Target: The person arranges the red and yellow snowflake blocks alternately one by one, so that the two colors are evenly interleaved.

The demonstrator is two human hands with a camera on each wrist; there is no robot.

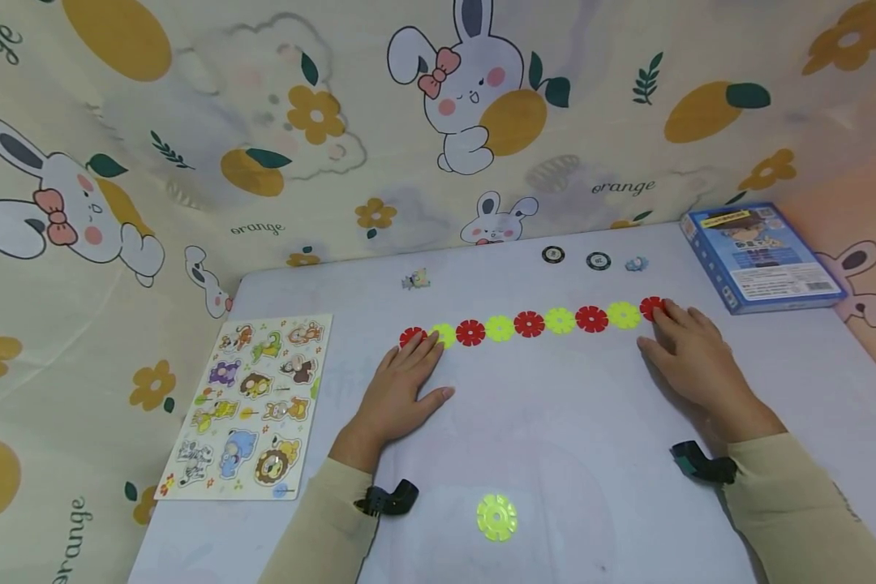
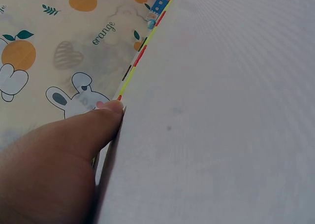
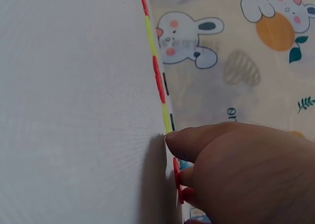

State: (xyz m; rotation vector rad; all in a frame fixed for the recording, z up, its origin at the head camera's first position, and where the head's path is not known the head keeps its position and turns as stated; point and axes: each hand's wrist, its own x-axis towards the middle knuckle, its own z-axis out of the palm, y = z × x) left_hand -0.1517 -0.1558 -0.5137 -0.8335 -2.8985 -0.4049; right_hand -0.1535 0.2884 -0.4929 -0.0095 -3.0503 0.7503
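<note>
A row of red and yellow-green notched plastic discs (image 1: 529, 324) runs across the table in alternating colours. At its left end, my left hand (image 1: 401, 391) rests its straight fingers on a red disc (image 1: 409, 335) and the yellow disc (image 1: 446, 335) beside it, thumb spread away. My right hand (image 1: 701, 361) touches the red disc (image 1: 651, 308) at the right end with its fingertips. In the right wrist view, the right thumb stands apart from that red disc (image 3: 177, 179). Nearer the front lies a single yellow-green disc (image 1: 496, 517), away from both hands.
An animal puzzle board (image 1: 251, 410) lies at the left. A blue box (image 1: 762, 258) sits at the back right. Two black round chips (image 1: 598, 261), a small blue piece (image 1: 637, 264) and a small figure piece (image 1: 416, 279) lie behind the row. Printed cloth (image 1: 409, 186) hangs behind the table.
</note>
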